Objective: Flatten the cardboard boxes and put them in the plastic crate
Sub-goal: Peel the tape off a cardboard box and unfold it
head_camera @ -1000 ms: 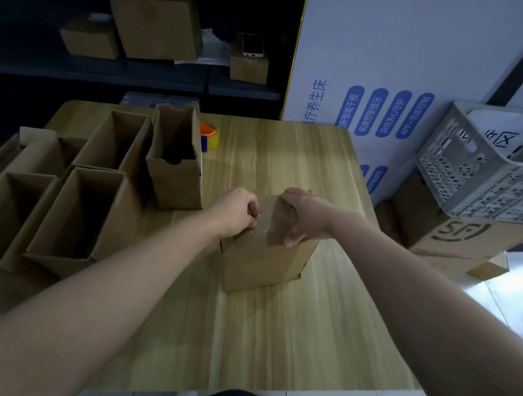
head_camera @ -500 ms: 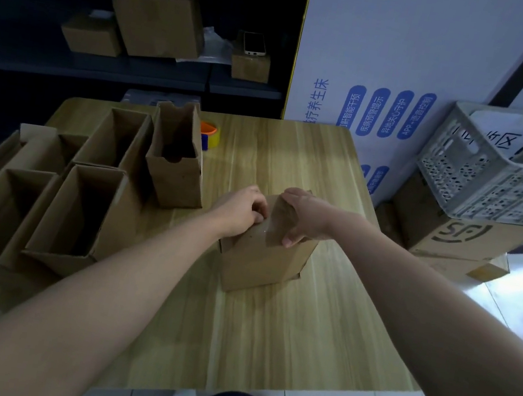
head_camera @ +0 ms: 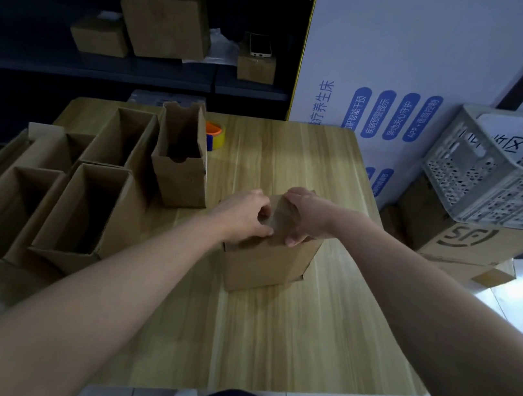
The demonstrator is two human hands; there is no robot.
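1. At the left edge of the wooden table (head_camera: 267, 334), a cluster of open cardboard boxes (head_camera: 82, 205) lies packed side by side, their open ends facing up.
2. Just to the right of them, a taller open box (head_camera: 180, 165) stands upright. A roll of tape (head_camera: 216, 135) with an orange core sits just behind it.
3. The left hand (head_camera: 244, 215) is on top of the closed cardboard box (head_camera: 268, 260). Its fingers are curled, and the thumb and fingertips are pinched together at the middle of the top face.
4. The closed cardboard box stands upright near the middle of the table, apart from the other boxes.
5. The right hand (head_camera: 305, 216) grips the same box from the far side. Its fingers are curled over the top rear edge and the thumb points down onto the top.
6. Far right, off the table, the grey plastic crate (head_camera: 508, 173) rests tilted on a carton marked SF (head_camera: 471, 239). It is well apart from both hands.
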